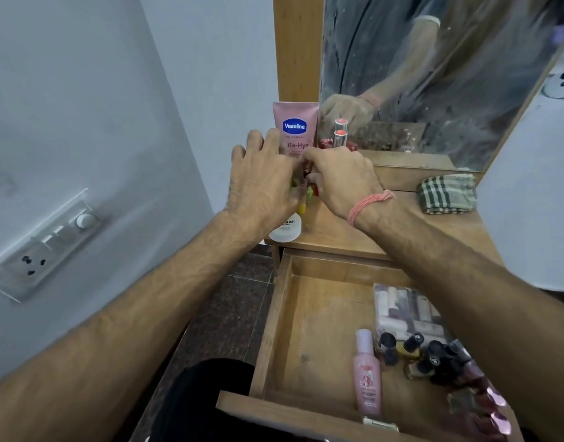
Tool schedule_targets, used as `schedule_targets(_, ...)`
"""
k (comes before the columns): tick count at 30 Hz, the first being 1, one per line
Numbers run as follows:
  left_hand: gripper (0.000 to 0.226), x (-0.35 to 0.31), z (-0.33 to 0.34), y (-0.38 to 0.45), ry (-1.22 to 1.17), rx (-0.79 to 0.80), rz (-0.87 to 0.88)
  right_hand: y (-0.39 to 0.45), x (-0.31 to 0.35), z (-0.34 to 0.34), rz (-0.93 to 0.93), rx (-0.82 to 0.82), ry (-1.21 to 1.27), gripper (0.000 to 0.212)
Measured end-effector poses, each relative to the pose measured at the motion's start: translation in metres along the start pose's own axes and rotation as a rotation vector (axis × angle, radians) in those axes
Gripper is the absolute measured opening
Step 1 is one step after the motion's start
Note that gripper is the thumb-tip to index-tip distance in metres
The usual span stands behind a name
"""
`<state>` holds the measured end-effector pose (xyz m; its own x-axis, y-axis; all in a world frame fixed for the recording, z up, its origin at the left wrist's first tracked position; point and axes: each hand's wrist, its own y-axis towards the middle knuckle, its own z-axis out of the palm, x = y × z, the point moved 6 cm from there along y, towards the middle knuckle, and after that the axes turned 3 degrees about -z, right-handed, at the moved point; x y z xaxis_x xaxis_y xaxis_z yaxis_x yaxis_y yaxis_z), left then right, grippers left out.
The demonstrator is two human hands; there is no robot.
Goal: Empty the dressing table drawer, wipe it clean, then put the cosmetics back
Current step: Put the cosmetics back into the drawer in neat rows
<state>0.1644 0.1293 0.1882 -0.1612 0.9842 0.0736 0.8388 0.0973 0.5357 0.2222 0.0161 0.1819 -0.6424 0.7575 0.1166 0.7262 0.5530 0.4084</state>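
Here two hands: left hand (261,183), right hand (339,180), fingers pinching small bottles (307,193), count unclear.

Soft, even indoor light over my view, no hard shadows, pale wall (82,90) on the left flatly lit, mirror (433,74) far right dusty and hazy, wide-angle bending at the edges, my hands slightly motion-blurred, near drawer (306,330) fairly sharp

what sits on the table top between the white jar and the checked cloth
In the head view, mostly bare wood of the table top lies between the white jar and the checked cloth, with the right hand and its wrist reaching across above it.
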Motion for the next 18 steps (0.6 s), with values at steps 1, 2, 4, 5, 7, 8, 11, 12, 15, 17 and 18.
schedule_targets(1, 0.045, 0.000, 0.001, 0.000, -0.007, 0.003, 0.001, 0.000, -0.001, 0.000, -0.002, -0.014, -0.012, 0.030)
schedule_targets(2, 0.044, 0.000, 0.001, 0.000, -0.018, 0.008, 0.002, 0.001, -0.001, 0.000, -0.003, -0.028, -0.023, 0.030)
schedule_targets(4, 0.041, 0.000, 0.003, -0.002, -0.049, 0.026, 0.009, 0.001, -0.002, -0.001, 0.006, -0.046, -0.061, 0.025)
schedule_targets(5, 0.040, 0.000, 0.004, -0.003, -0.059, 0.036, 0.015, 0.000, -0.004, -0.001, 0.013, -0.053, -0.082, 0.023)
schedule_targets(7, 0.037, -0.001, 0.002, -0.006, -0.088, 0.055, 0.023, -0.003, -0.009, -0.003, 0.039, -0.053, -0.093, 0.020)
schedule_targets(8, 0.034, -0.002, -0.001, -0.009, -0.122, 0.060, 0.021, -0.007, -0.015, -0.005, 0.055, -0.050, -0.075, 0.018)
schedule_targets(11, 0.026, -0.006, -0.021, -0.022, -0.257, 0.050, 0.036, -0.032, -0.038, -0.025, 0.082, -0.057, 0.028, 0.015)
schedule_targets(12, 0.024, -0.009, -0.030, -0.029, -0.309, 0.040, 0.048, -0.045, -0.047, -0.036, 0.091, -0.067, 0.076, 0.019)
schedule_targets(15, 0.024, -0.024, -0.047, -0.059, -0.503, 0.057, 0.064, -0.100, -0.068, -0.070, 0.094, -0.015, 0.215, 0.023)
schedule_targets(17, 0.020, -0.041, -0.050, -0.086, -0.708, 0.129, 0.071, -0.142, -0.074, -0.090, 0.097, 0.059, 0.257, 0.023)
schedule_targets(18, 0.016, -0.051, -0.050, -0.100, -0.820, 0.176, 0.073, -0.163, -0.076, -0.097, 0.096, 0.093, 0.274, 0.022)
